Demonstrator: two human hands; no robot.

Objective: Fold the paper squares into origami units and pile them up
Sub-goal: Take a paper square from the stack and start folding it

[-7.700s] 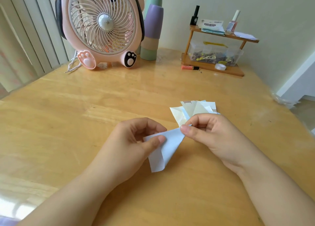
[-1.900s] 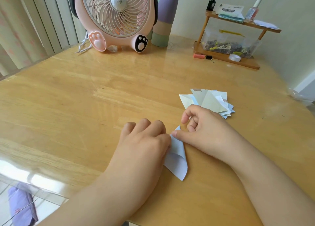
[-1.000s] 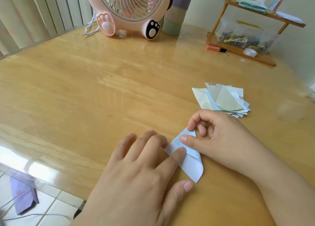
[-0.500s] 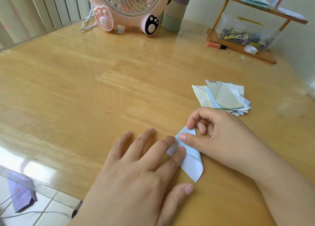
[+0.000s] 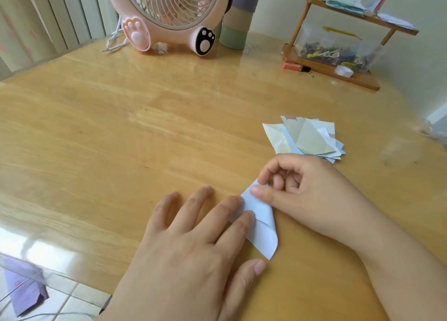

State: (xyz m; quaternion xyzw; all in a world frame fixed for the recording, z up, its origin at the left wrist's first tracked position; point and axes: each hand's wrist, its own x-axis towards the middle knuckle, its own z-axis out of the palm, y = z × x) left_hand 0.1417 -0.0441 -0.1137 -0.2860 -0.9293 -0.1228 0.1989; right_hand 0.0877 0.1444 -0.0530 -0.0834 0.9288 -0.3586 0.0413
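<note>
A light blue paper [image 5: 262, 231], partly folded into a pointed shape, lies flat on the wooden table [image 5: 121, 132] near its front edge. My left hand [image 5: 193, 243] lies flat with straight fingers, and its index and middle fingertips press the paper's left side. My right hand [image 5: 302, 194] has curled fingers; thumb and index finger pinch the paper's upper tip. A pile of folded units and paper squares [image 5: 304, 139], pale yellow, beige and blue, sits just beyond my right hand.
A pink fan [image 5: 169, 15] with paw feet stands at the back, next to stacked cups [image 5: 238, 20]. A small wooden shelf [image 5: 338, 44] with a clear box, bottles and tape is at the back right. The table's front edge drops to the tiled floor at lower left.
Over the last second both hands stay on the blue paper. My left fingers have slid slightly along its left edge. Earlier the paper was held up off the table.
</note>
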